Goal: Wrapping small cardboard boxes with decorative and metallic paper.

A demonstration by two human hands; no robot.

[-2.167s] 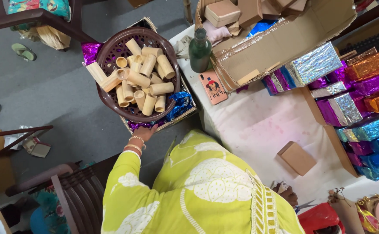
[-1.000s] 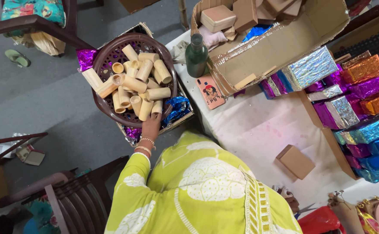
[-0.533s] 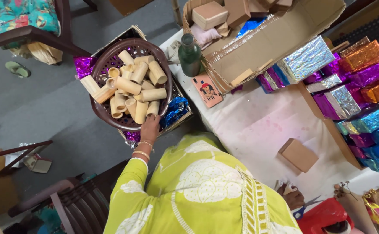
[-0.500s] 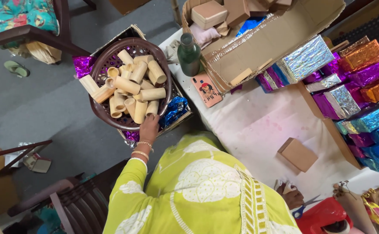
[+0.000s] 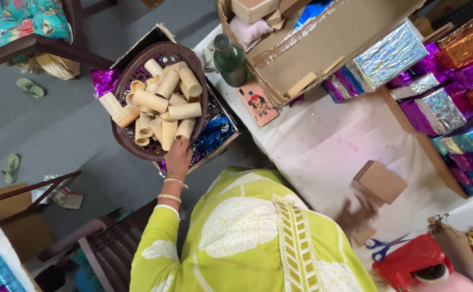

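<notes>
A dark brown plastic basket [image 5: 123,94] holds several tan cardboard tubes [image 5: 169,111] and sits in an open carton lined with purple and blue foil. My left hand [image 5: 178,157], with bangles on the wrist, reaches over the basket's near rim, its fingertips on the nearest tubes. Whether it grips one is hidden. My right hand [image 5: 355,216] is blurred over the white table cloth [image 5: 323,151], just below a small brown cardboard box [image 5: 381,181] and over a small brown piece. My yellow-green sleeve and garment fill the bottom of the view.
A green glass bottle [image 5: 230,59], a phone in a pink case [image 5: 258,104] and a large open carton [image 5: 323,43] stand at the table's far side. Foil-wrapped boxes [image 5: 452,103] are stacked on the right. Scissors [image 5: 388,246] and a red tape dispenser [image 5: 415,262] lie near me. Chairs stand on the left.
My left hand has moved up from under the basket's near edge onto its rim and the tubes. My right hand has come into view on the cloth, blurred by motion.
</notes>
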